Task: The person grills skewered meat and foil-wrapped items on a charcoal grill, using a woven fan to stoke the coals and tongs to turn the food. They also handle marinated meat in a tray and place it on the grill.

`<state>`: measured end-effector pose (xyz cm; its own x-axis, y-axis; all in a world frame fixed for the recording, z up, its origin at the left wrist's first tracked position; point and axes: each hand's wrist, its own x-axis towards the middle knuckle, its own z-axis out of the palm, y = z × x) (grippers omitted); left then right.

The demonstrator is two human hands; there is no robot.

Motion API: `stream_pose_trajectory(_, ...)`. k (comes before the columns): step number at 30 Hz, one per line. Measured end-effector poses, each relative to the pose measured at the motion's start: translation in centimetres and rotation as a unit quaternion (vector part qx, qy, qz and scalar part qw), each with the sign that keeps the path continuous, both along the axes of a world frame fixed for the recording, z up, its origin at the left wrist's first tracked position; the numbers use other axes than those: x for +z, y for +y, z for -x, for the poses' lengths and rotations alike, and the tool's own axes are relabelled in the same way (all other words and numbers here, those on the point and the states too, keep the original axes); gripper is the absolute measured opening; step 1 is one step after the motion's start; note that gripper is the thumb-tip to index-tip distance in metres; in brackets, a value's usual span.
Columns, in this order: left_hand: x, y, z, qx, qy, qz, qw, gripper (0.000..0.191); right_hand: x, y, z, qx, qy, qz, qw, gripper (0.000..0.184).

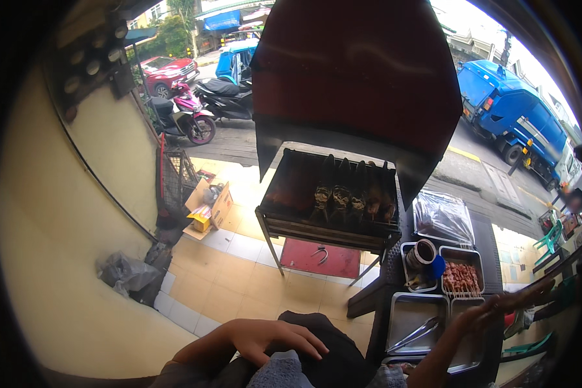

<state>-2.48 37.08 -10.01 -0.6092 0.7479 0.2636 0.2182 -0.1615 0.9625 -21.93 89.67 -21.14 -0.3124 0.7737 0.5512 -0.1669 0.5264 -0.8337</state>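
Observation:
My left hand rests on the dark cloth over my lap, thumb apart from the fingers, holding nothing. A grey towel lies just below it. Raised over the right side of the dark table, my right hand is stretched out with nothing visible in it. Near it are an empty-looking metal tray and another metal tray holding metal tongs. Beyond, raw meat skewers fill a smaller tray. Before me, the charcoal grill bears several dark, partly foil-wrapped pieces and browned skewers.
A dark red hood overhangs the grill. A sauce-stained tub and blue lid stand beside a covered tray. A cardboard box and plastic bag lie left. Motorbikes and a blue truck are outside.

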Motion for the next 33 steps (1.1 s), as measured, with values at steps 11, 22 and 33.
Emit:
stream_pose_trajectory(11,-2.0,-4.7,-4.5,-0.013,-0.003,-0.194,0.981,0.026,-2.1,-0.4,-0.1,0.316,-0.136,0.122,0.931,0.050)
stream_pose_trajectory(22,0.3,-3.5,-3.8,0.020,-0.006,-0.201,0.979,0.006,-1.6,-5.3,-2.2,0.489,-0.154,0.061,0.856,0.050)
stream_pose_trajectory(33,-2.4,-3.9,-2.6,0.097,-0.107,-0.274,0.951,0.050,-6.0,-10.1,-6.7,0.781,-0.191,-0.028,0.593,0.045)
